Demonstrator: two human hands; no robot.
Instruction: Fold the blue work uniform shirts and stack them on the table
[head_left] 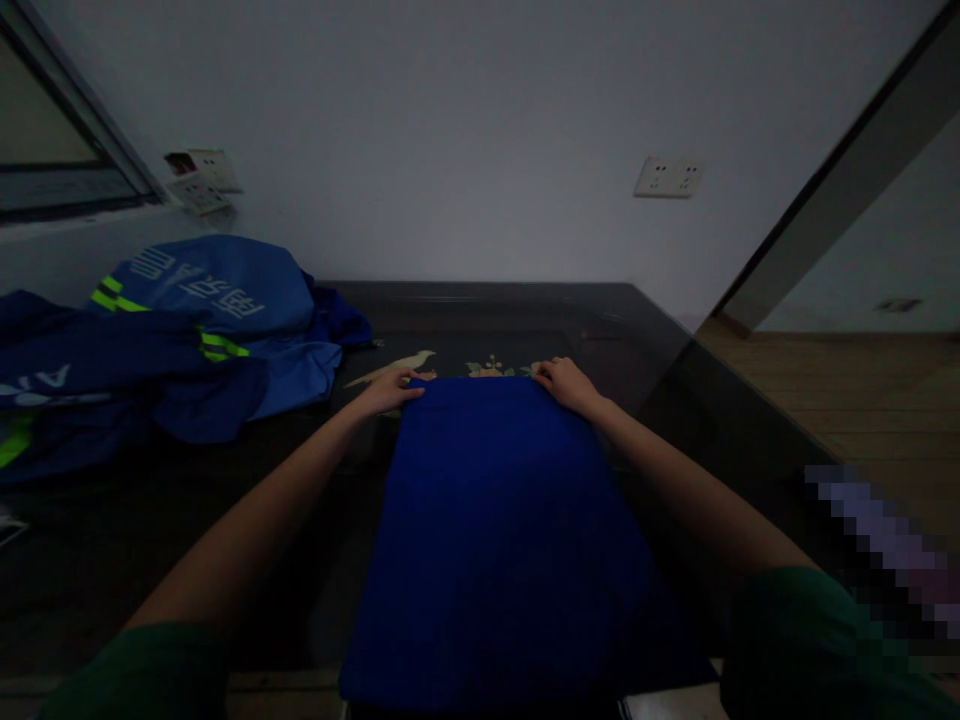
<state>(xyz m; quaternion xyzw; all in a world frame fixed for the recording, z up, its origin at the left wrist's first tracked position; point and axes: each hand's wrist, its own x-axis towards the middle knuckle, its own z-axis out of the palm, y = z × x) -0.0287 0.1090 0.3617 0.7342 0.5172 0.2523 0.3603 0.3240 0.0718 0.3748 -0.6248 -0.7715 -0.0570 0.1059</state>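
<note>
A deep blue cloth (pixel 495 520), perhaps a folded garment, lies lengthwise on the dark table (pixel 480 310), its near end reaching the front edge. My left hand (pixel 391 390) has its thumb and fingers closed on the cloth's far left corner. At the far right corner, my right hand (pixel 568 383) holds the cloth with its fingers curled inward. The far edge runs fairly straight between both hands. Just beyond it, a printed bird and flowers show on the tabletop.
Blue work jackets (pixel 225 290) with yellow-green stripes are heaped on the left of the table. A white wall (pixel 450 150) with a socket plate (pixel 669 177) stands behind. A pixelated patch (pixel 877 530) covers something at the right. Wooden flooring (pixel 847 400) lies beyond the table.
</note>
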